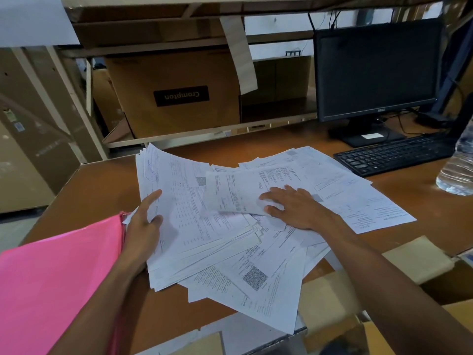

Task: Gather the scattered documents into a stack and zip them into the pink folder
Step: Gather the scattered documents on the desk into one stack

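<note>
Head view: the documents [230,226] are thin white printed sheets, several with QR-type code blocks and table grids. They lie fanned in a loose, overlapping pile on the brown, smooth-faced counter [102,185]. The pink folder [58,272] is glossy plastic and lies at the front left, its upper corner just beside the left wrist.

The left hand [146,226] grips the left edge of a thick sheaf. Two digits lie on top of it and the remaining fingers are hidden. This sheaf sits raised and tilted above the lower sheets.

The right hand [291,208] lies palm down on the pile's centre, fingers spread and nearly straight. It presses a blurred, curled sheet. The hands are apart.

A black keyboard [394,155], a dark monitor [376,70] and a ribbed clear water bottle [458,170] stand at the right.
</note>
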`<move>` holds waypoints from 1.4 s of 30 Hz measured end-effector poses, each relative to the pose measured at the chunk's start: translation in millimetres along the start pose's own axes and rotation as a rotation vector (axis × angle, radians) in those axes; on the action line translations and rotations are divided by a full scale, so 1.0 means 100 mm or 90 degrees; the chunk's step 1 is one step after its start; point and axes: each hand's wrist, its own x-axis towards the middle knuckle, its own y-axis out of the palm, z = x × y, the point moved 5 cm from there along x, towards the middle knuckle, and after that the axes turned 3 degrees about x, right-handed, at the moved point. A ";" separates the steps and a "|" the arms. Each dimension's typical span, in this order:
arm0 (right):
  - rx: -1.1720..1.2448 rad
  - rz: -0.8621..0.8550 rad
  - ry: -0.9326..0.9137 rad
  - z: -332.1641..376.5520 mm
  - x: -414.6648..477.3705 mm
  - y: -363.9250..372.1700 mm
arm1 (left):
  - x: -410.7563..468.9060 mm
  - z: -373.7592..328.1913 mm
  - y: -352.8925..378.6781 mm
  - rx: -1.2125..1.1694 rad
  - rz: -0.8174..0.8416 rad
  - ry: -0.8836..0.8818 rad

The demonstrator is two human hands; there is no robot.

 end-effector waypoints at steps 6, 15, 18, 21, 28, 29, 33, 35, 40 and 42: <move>0.057 -0.073 0.072 -0.11 -0.12 -0.29 | -0.02 -0.01 -0.01 0.019 -0.002 0.000; -0.029 -0.056 0.222 0.23 0.15 0.10 | 0.00 0.00 0.02 0.036 -0.004 0.008; -0.037 -0.003 0.224 0.17 0.23 0.08 | -0.02 -0.02 0.01 0.037 -0.002 0.007; 0.012 0.029 0.188 0.00 0.21 -0.07 | -0.03 -0.03 0.01 0.026 0.003 0.011; -0.046 -0.209 0.150 -0.22 0.13 -0.37 | -0.02 -0.04 0.01 0.026 0.004 0.011; -0.020 -0.254 0.119 -0.12 0.13 -0.37 | -0.02 -0.04 0.01 0.030 0.003 0.010; -0.006 -0.054 0.070 0.27 0.19 0.02 | -0.04 -0.05 0.02 0.039 0.003 0.009; -0.045 0.042 0.066 0.31 0.18 0.11 | -0.04 -0.05 0.02 0.030 0.007 0.010; 0.091 0.102 -0.035 0.08 0.06 -0.16 | -0.06 -0.09 0.01 0.026 0.012 0.011; 0.134 0.063 -0.041 -0.04 -0.04 -0.27 | -0.06 -0.09 0.02 0.028 0.013 0.011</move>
